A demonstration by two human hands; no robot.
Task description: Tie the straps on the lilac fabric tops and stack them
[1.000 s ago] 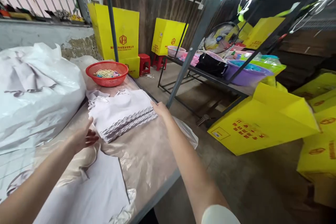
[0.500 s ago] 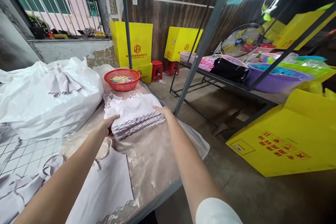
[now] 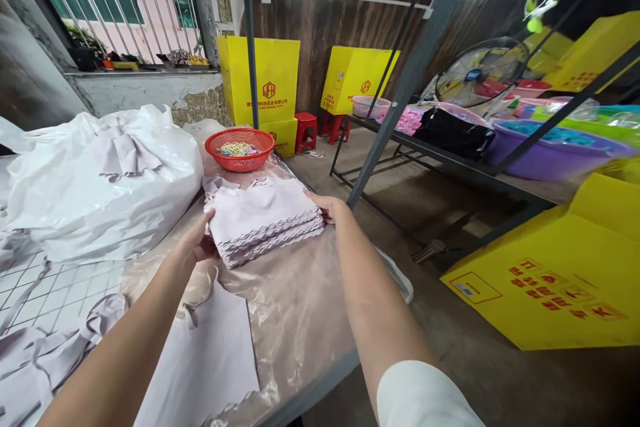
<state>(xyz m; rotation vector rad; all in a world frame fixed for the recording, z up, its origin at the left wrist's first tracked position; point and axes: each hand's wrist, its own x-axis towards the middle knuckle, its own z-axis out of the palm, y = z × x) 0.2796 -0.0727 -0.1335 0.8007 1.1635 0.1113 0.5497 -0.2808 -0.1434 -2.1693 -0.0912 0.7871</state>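
Observation:
A stack of pale lilac garments (image 3: 265, 213) with wavy cut edges lies on the plastic-covered table. At its left side, my left hand (image 3: 201, 239) presses in, fingers partly hidden against the cloth. My right hand (image 3: 327, 207) grips the opposite side, its thumb along the top and its fingers curled at the edge. Nearer to me, one pale garment with thin straps (image 3: 210, 347) is spread flat, partly under my left forearm. More pale cloth with ties (image 3: 35, 360) lies at the lower left.
Behind the stack stands a red plastic basket (image 3: 240, 150) holding small coloured items. A large white bag (image 3: 100, 207) bulges on the left. Past the table's right edge are a metal rack (image 3: 390, 127) with basins and a yellow box (image 3: 545, 273) on the floor.
My hands have shifted lower on the stack's sides, the right from its top corner to the side edge. The stack's layers sit more evenly. The view has turned slightly left.

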